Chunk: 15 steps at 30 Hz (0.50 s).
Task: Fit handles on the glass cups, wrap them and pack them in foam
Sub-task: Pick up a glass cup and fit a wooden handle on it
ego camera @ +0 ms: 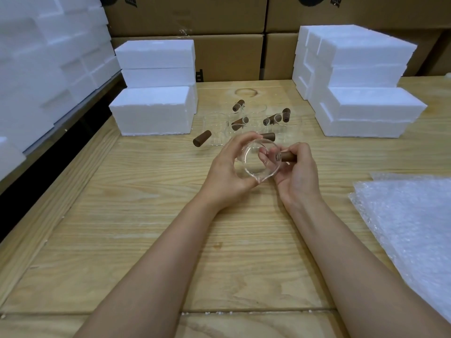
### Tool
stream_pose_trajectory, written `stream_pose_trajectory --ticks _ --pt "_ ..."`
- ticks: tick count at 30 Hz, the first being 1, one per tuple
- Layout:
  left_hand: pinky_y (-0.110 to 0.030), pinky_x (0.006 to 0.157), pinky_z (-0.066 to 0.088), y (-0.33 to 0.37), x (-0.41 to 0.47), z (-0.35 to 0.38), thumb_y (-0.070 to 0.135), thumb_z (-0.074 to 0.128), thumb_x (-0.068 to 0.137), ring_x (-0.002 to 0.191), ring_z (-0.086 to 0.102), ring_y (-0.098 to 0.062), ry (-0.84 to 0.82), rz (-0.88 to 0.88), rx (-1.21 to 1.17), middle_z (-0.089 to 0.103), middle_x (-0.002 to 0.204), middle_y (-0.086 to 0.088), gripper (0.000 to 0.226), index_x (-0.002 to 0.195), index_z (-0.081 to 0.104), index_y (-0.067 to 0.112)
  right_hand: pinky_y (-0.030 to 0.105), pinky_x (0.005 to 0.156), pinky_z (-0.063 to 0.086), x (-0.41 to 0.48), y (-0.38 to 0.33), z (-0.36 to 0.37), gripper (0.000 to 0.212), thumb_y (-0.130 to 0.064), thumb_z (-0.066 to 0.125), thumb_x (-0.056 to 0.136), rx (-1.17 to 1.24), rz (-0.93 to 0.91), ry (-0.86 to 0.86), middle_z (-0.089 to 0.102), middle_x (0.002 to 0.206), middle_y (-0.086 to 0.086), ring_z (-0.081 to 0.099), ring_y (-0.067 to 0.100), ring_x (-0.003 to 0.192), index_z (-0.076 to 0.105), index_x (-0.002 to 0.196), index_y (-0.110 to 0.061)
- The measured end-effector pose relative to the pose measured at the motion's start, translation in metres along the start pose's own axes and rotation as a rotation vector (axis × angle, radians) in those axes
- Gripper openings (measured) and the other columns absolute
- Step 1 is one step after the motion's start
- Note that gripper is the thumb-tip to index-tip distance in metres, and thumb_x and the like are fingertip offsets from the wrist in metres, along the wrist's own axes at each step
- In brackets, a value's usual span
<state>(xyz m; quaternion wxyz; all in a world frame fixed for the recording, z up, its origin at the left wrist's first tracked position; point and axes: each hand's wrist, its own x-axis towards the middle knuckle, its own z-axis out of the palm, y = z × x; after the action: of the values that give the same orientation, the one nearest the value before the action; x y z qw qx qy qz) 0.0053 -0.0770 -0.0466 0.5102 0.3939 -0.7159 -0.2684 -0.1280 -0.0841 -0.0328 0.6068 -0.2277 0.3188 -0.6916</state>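
Observation:
My left hand (pixel 227 167) grips a clear glass cup (pixel 256 167) with a pouring lip, tilted so its mouth faces me above the wooden table (pixel 146 215). My right hand (pixel 296 167) pinches a brown wooden handle (pixel 287 156) at the cup's right side, where it meets the glass. Behind my hands stand several more glass cups (pixel 216 129) with brown handles (pixel 239 105) on them. A loose-looking brown handle (pixel 202 138) lies to the left of them.
White foam blocks are stacked at the left back (pixel 153 93) and right back (pixel 361 89), with more foam along the left edge (pixel 48 57). Bubble wrap sheets (pixel 412 230) lie at the right. Cardboard boxes (pixel 219 32) line the back.

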Motion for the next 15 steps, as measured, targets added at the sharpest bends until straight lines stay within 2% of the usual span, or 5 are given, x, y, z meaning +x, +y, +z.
stream_pose_trajectory --ticks 3,7,9,11,15 --pt "-0.033 0.102 0.043 -0.0016 -0.0004 0.0012 -0.003 0.08 0.069 0.119 0.054 -0.015 0.022 0.017 0.001 0.058 0.123 -0.002 0.063 0.122 0.051 0.015 0.035 0.077 0.058 -0.0015 -0.0007 0.0012 0.044 0.0 0.041 0.084 0.0 -0.037 -0.064 0.06 0.062 0.008 0.067 0.028 0.074 0.059 0.046 -0.011" --pt "-0.023 0.1 0.04 -0.0007 -0.0008 0.0014 -0.003 0.08 0.069 0.118 0.054 -0.01 0.066 0.059 0.038 0.058 0.122 0.004 0.065 0.121 0.051 0.023 0.036 0.077 0.059 -0.0026 -0.0005 0.003 0.047 0.001 0.04 0.085 0.0 -0.03 -0.054 0.063 0.058 0.005 0.068 0.025 0.068 0.062 0.046 -0.012" --pt "-0.025 0.1 0.042 0.0009 -0.0014 0.0014 -0.002 0.082 0.066 0.118 0.055 -0.011 0.085 0.083 0.056 0.058 0.122 0.005 0.071 0.122 0.05 0.029 0.035 0.068 0.06 -0.0022 0.0 0.0032 0.037 0.0 0.041 0.087 -0.024 -0.034 -0.005 0.062 0.056 0.004 0.067 0.025 0.063 0.06 0.056 -0.008" --pt "-0.031 0.101 0.043 0.0024 -0.0021 0.0014 -0.001 0.084 0.062 0.119 0.055 -0.013 0.086 0.096 0.069 0.056 0.122 0.011 0.078 0.124 0.05 0.031 0.035 0.064 0.06 -0.0019 0.0019 0.0032 0.023 -0.002 0.041 0.091 -0.039 -0.041 0.023 0.062 0.058 0.005 0.069 0.03 0.067 0.052 0.07 -0.004" --pt "-0.031 0.104 0.043 0.0035 -0.0021 0.0002 0.01 0.09 0.06 0.121 0.054 -0.012 0.054 0.114 0.06 0.052 0.122 0.023 0.081 0.13 0.051 0.025 0.036 0.062 0.059 -0.0001 0.0056 0.0018 0.017 -0.01 0.043 0.096 -0.089 -0.083 0.053 0.063 0.063 0.007 0.066 0.032 0.067 0.048 0.081 -0.004"
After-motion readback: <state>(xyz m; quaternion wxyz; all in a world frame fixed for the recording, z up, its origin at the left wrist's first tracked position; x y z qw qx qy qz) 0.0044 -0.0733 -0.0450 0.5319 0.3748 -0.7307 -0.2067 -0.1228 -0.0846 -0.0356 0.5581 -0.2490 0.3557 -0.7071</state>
